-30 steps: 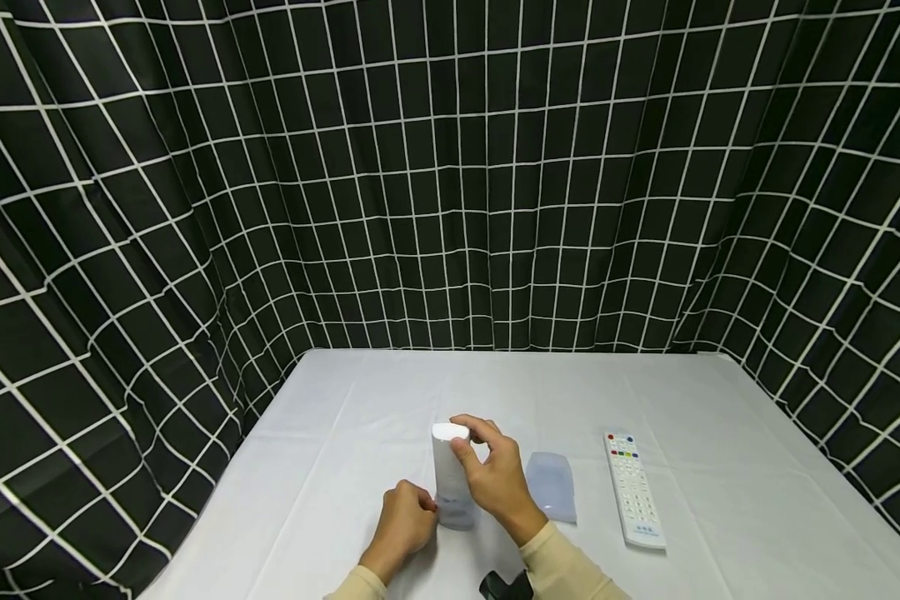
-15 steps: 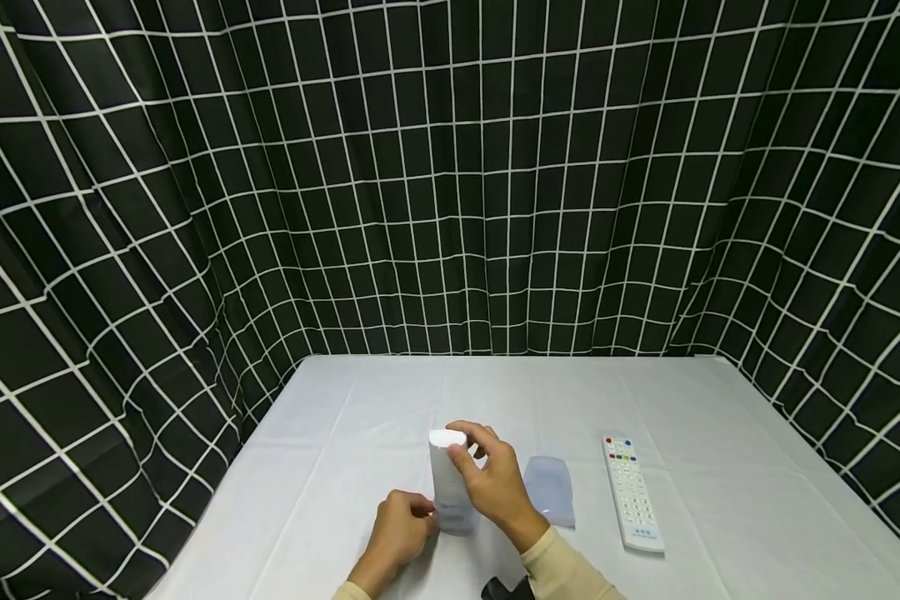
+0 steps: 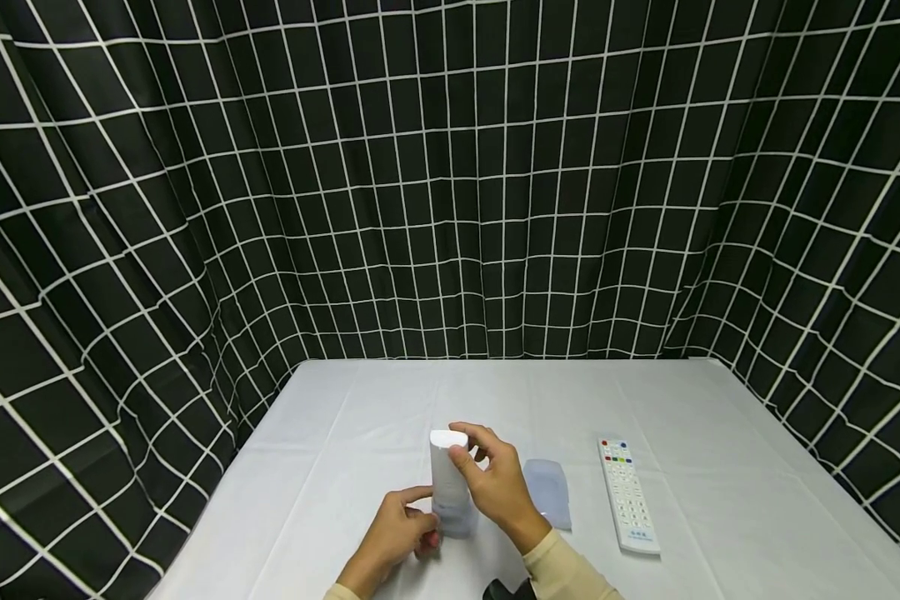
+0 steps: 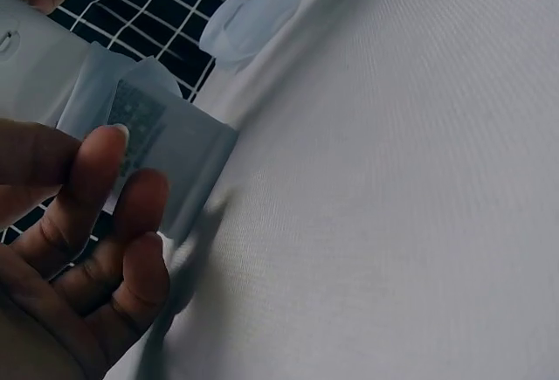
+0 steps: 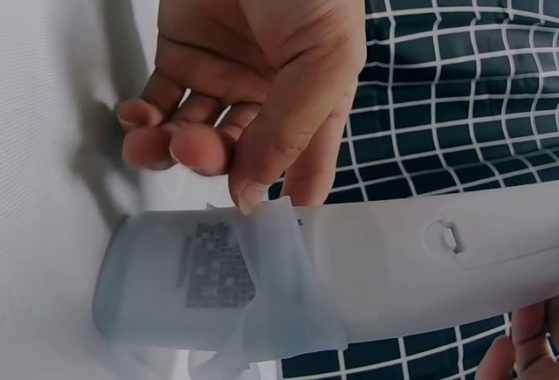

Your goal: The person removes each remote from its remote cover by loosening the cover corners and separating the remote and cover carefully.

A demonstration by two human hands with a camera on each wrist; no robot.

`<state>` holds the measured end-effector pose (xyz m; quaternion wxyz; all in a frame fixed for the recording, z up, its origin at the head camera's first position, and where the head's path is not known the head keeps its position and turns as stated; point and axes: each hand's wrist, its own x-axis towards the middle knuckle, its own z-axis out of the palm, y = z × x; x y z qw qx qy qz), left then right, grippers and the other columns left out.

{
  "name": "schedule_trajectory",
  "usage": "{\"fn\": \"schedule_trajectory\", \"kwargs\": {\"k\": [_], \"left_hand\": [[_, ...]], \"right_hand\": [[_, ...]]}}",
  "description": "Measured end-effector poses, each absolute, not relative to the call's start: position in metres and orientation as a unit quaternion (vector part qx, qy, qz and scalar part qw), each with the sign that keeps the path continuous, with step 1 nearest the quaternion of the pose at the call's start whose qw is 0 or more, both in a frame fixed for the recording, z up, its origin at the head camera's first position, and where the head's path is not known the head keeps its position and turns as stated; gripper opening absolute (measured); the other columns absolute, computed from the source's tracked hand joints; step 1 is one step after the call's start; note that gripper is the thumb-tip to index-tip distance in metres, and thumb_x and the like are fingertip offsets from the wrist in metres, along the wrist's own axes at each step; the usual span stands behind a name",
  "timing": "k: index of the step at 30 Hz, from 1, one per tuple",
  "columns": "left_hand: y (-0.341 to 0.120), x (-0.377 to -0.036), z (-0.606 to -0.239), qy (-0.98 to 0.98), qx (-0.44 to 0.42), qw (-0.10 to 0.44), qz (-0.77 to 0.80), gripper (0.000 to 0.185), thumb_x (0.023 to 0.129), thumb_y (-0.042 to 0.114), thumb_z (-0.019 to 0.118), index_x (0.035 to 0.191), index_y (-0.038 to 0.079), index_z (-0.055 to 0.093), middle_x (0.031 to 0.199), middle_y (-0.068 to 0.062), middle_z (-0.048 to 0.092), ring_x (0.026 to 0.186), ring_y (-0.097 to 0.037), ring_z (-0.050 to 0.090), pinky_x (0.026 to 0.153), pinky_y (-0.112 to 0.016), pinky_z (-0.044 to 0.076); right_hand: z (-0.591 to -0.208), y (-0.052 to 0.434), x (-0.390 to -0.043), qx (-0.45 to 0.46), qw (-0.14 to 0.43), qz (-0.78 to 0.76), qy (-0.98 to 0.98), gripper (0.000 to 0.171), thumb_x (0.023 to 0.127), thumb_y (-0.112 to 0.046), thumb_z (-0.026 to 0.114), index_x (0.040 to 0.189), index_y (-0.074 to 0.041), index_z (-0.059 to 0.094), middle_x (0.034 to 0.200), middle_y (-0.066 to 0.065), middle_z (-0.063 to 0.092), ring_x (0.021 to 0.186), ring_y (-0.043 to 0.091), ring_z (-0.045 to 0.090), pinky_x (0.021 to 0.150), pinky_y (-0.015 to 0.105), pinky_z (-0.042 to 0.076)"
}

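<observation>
A white remote control stands upright on the table, its lower end inside a translucent bluish sleeve. The sleeve's upper edge is bunched and folded, and a patterned label shows through it in the right wrist view. My right hand grips the remote near its top, thumb on one side and fingers on the other. Beside the sleeve's edge is my left hand. Its index finger reaches to the remote's side and its thumb touches the sleeve's edge, with a gap between the two fingertips; the other fingers are loosely bent.
A second translucent bluish sleeve lies on the table right of my right hand. Farther right, another white remote control lies buttons up. The table has a white cloth; a black curtain with white grid lines hangs around it.
My left hand's index finger has straightened and spread from the thumb, where the fingers were closer together at the sleeve's edge. My right hand keeps its grip on the remote control.
</observation>
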<state>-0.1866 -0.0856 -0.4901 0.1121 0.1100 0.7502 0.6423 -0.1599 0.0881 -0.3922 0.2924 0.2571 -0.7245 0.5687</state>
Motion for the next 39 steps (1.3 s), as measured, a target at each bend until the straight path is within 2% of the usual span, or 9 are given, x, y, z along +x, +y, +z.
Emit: {"fn": "schedule_trajectory", "kwargs": {"k": [6,11,14,17,21,25,28,31,39], "left_hand": [[-0.084,-0.186,-0.489,0.713,0.096,0.118,0.685,0.048,0.078,-0.007,0.055,0.126,-0.006,0.058,0.075,-0.018,0.068,0.056,-0.019,0.064,0.05,-0.026,0.051],[-0.081,-0.185,-0.484,0.692,0.073,0.109,0.71,0.05,0.075,-0.004,0.05,0.125,-0.012,0.056,0.076,-0.02,0.068,0.058,-0.022,0.066,0.052,-0.028,0.053],[-0.081,-0.185,-0.479,0.682,0.061,0.107,0.72,0.05,0.078,0.0,0.046,0.126,-0.013,0.054,0.078,-0.02,0.069,0.063,-0.025,0.068,0.054,-0.031,0.054],[-0.08,-0.185,-0.477,0.666,0.049,0.107,0.737,0.048,0.084,0.004,0.044,0.128,-0.013,0.052,0.082,-0.021,0.069,0.069,-0.028,0.069,0.058,-0.033,0.055],[-0.078,-0.186,-0.476,0.634,0.023,0.1,0.766,0.044,0.096,0.02,0.049,0.125,-0.013,0.054,0.084,-0.022,0.069,0.073,-0.029,0.069,0.064,-0.036,0.056],[-0.073,-0.188,-0.476,0.595,-0.006,0.084,0.799,0.049,0.095,0.036,0.06,0.115,-0.009,0.062,0.085,-0.023,0.069,0.075,-0.029,0.069,0.066,-0.038,0.057],[-0.07,-0.191,-0.475,0.567,-0.024,0.073,0.82,0.046,0.092,0.035,0.067,0.11,-0.006,0.066,0.084,-0.023,0.069,0.075,-0.028,0.069,0.067,-0.038,0.057],[-0.069,-0.192,-0.474,0.545,-0.043,0.065,0.835,0.043,0.09,0.032,0.069,0.112,-0.005,0.065,0.083,-0.022,0.069,0.075,-0.028,0.069,0.067,-0.038,0.056],[-0.069,-0.194,-0.47,0.521,-0.069,0.049,0.849,0.048,0.089,0.025,0.071,0.121,-0.009,0.059,0.083,-0.021,0.069,0.074,-0.028,0.069,0.069,-0.039,0.056]], "right_hand": [[-0.39,0.089,-0.159,0.252,0.291,0.571,-0.725,0.024,0.083,0.01,0.067,0.107,0.008,0.066,0.087,0.011,0.065,0.077,0.021,0.054,0.067,0.03,0.043],[-0.392,0.089,-0.16,0.26,0.297,0.572,-0.719,0.024,0.083,0.01,0.067,0.107,0.007,0.066,0.088,0.014,0.064,0.078,0.021,0.053,0.066,0.038,0.044],[-0.401,0.09,-0.167,0.276,0.314,0.57,-0.708,0.027,0.082,0.012,0.067,0.109,0.005,0.066,0.089,0.013,0.062,0.077,0.022,0.051,0.064,0.043,0.042],[-0.412,0.091,-0.175,0.288,0.324,0.569,-0.699,0.03,0.083,0.011,0.067,0.111,0.002,0.065,0.089,0.009,0.057,0.077,0.02,0.048,0.062,0.042,0.04],[-0.421,0.094,-0.18,0.29,0.308,0.589,-0.689,0.028,0.087,0.007,0.065,0.113,-0.003,0.066,0.089,0.006,0.054,0.076,0.017,0.047,0.061,0.033,0.041],[-0.423,0.096,-0.181,0.298,0.3,0.599,-0.68,0.025,0.089,0.007,0.063,0.112,-0.003,0.066,0.091,0.008,0.055,0.075,0.016,0.049,0.06,0.028,0.044],[-0.421,0.096,-0.18,0.3,0.312,0.594,-0.678,0.025,0.089,0.01,0.061,0.111,0.0,0.065,0.093,0.01,0.058,0.074,0.017,0.052,0.057,0.028,0.046],[-0.413,0.096,-0.173,0.293,0.312,0.599,-0.677,0.022,0.089,0.013,0.058,0.108,0.004,0.066,0.093,0.014,0.059,0.071,0.02,0.056,0.053,0.028,0.048],[-0.396,0.097,-0.156,0.255,0.242,0.65,-0.673,0.014,0.095,0.008,0.053,0.1,0.009,0.066,0.09,0.022,0.061,0.063,0.035,0.063,0.045,0.04,0.053]]}}
